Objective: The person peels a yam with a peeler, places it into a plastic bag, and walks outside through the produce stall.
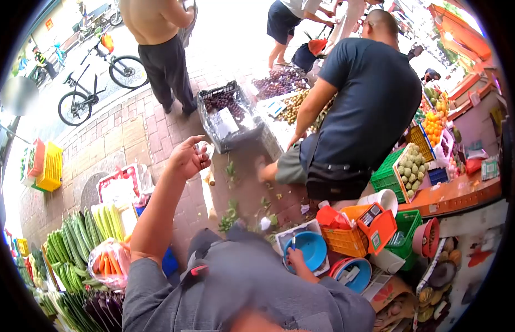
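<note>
My left hand [190,157] is raised on an outstretched arm above the brick paving. Its fingers are loosely curled and apart, and I see nothing held in them. Closer to my body, my right hand [295,257] is closed on a thin pale object [293,242] with a bluish edge, too small to name. That hand is over the near side of a blue basin [311,248], which sits in a white crate. Beyond my left hand stands a black crate [228,139] of dark grapes, lined with clear plastic.
At left are cucumbers [76,238] and bagged carrots [109,264]. A person in a dark shirt [371,105] bends over fruit at right. Near my right arm stand an orange crate [341,239], another blue basin [354,275] and a green crate [406,229]. A shirtless person [152,22] stands ahead.
</note>
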Demonstrator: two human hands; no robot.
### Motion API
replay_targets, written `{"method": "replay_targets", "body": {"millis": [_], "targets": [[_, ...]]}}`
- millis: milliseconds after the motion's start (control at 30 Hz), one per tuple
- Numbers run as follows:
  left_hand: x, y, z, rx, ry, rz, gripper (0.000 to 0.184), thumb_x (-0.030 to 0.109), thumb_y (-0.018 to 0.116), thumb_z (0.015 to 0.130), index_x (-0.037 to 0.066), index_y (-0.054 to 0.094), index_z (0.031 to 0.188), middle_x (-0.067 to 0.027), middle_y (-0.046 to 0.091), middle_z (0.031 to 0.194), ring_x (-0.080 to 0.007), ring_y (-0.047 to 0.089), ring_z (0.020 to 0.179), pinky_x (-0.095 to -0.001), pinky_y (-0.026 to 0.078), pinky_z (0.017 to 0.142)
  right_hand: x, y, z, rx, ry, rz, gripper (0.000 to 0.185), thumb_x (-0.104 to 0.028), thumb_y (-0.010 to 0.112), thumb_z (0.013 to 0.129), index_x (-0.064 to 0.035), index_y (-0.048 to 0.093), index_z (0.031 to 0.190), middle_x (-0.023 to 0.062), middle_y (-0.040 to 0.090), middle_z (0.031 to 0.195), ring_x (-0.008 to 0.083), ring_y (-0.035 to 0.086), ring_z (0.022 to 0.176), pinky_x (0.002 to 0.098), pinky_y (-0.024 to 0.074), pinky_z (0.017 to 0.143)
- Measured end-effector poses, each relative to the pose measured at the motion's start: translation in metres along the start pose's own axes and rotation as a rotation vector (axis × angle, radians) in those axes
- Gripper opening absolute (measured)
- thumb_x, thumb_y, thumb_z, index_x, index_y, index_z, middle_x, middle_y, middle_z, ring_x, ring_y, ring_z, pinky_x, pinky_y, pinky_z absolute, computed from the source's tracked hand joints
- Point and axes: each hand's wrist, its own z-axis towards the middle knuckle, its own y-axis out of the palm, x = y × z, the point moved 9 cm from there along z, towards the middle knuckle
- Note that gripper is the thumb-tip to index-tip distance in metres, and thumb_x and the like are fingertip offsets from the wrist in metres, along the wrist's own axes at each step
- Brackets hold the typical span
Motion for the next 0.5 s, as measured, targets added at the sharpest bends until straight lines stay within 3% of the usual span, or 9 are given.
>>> {"method": "replay_targets", "body": {"millis": [33,133,167,233,267,367,467,500], "targets": [[0.014,0.015,0.019,-0.047,0.006,0.018,0.029,0.027,0.066,0.094,0.009,0.045,0.102,-0.0035,0.058,0.075,-0.0181,0.056,0.056,-0.0403,0.053,0.061,-0.011,0.004,0.024,0.011,-0.093,-0.114,0.025,-0.028,0.062,0.097,-0.0041,0.056,0.093,0.0106,0.057,0.070,0.0195,0.050,0.047,0.0380,0.0444,0.042],[0.047,0.058,0.081,-0.101,-0.013,0.081,0.022,0.025,0.064,0.095,0.009,0.052,0.103,-0.0006,0.056,0.071,-0.0171,0.054,0.056,-0.0384,0.054,0.061,-0.034,-0.006,0.043,0.058,-0.041,0.021,0.025,-0.027,0.061,0.097,-0.0033,0.056,0.095,0.0110,0.057,0.070,0.0200,0.049,0.045,0.0375,0.0450,0.041],[0.059,0.076,0.100,-0.097,-0.014,0.098,0.025,0.025,0.065,0.094,0.008,0.050,0.106,-0.0012,0.055,0.072,-0.0176,0.054,0.057,-0.0387,0.054,0.061,-0.051,-0.006,0.030,0.052,-0.055,0.167,0.023,-0.026,0.060,0.098,-0.0034,0.056,0.094,0.0110,0.057,0.070,0.0207,0.049,0.045,0.0371,0.0461,0.042],[0.078,0.108,0.141,-0.075,-0.020,0.124,0.036,0.026,0.067,0.093,0.006,0.045,0.114,-0.0023,0.054,0.075,-0.0188,0.054,0.059,-0.0405,0.055,0.061,-0.056,-0.011,0.028,0.109,-0.004,0.154,0.023,-0.025,0.060,0.098,-0.0030,0.055,0.094,0.0106,0.056,0.069,0.0212,0.048,0.044,0.0373,0.0451,0.041],[0.089,0.126,0.162,-0.114,-0.025,0.177,0.030,0.028,0.068,0.092,0.009,0.046,0.102,-0.0026,0.058,0.071,-0.0176,0.056,0.056,-0.0399,0.055,0.064,-0.060,-0.014,0.032,0.138,0.015,0.146,0.023,-0.025,0.060,0.099,-0.0027,0.055,0.093,0.0104,0.055,0.069,0.0214,0.048,0.044,0.0374,0.0446,0.041],[0.118,0.167,0.232,-0.137,-0.034,0.193,0.035,0.026,0.069,0.091,0.009,0.042,0.105,-0.0040,0.057,0.072,-0.0173,0.054,0.054,-0.0412,0.056,0.063,-0.061,-0.004,0.029,0.242,0.029,0.419,0.024,-0.024,0.061,0.096,-0.0035,0.056,0.087,0.0093,0.054,0.061,0.0211,0.050,0.043,0.0383,0.0371,0.037],[0.129,0.201,0.301,-0.135,-0.132,0.208,0.040,0.026,0.067,0.092,0.006,0.039,0.110,-0.0045,0.056,0.072,-0.0165,0.053,0.054,-0.0406,0.056,0.063,-0.055,0.013,0.035,0.412,0.086,0.395,0.019,-0.022,0.061,0.096,-0.0083,0.052,0.088,0.0075,0.047,0.058,0.0218,0.047,0.042,0.0383,0.0327,0.036],[0.136,0.214,0.310,-0.123,-0.114,0.244,0.043,0.025,0.067,0.092,0.003,0.037,0.114,-0.0042,0.055,0.070,-0.0158,0.054,0.054,-0.0405,0.056,0.063,-0.055,0.025,0.034,0.376,0.099,0.422,0.017,-0.021,0.061,0.096,-0.0100,0.051,0.089,0.0071,0.046,0.058,0.0225,0.046,0.042,0.0388,0.0313,0.035]]}}
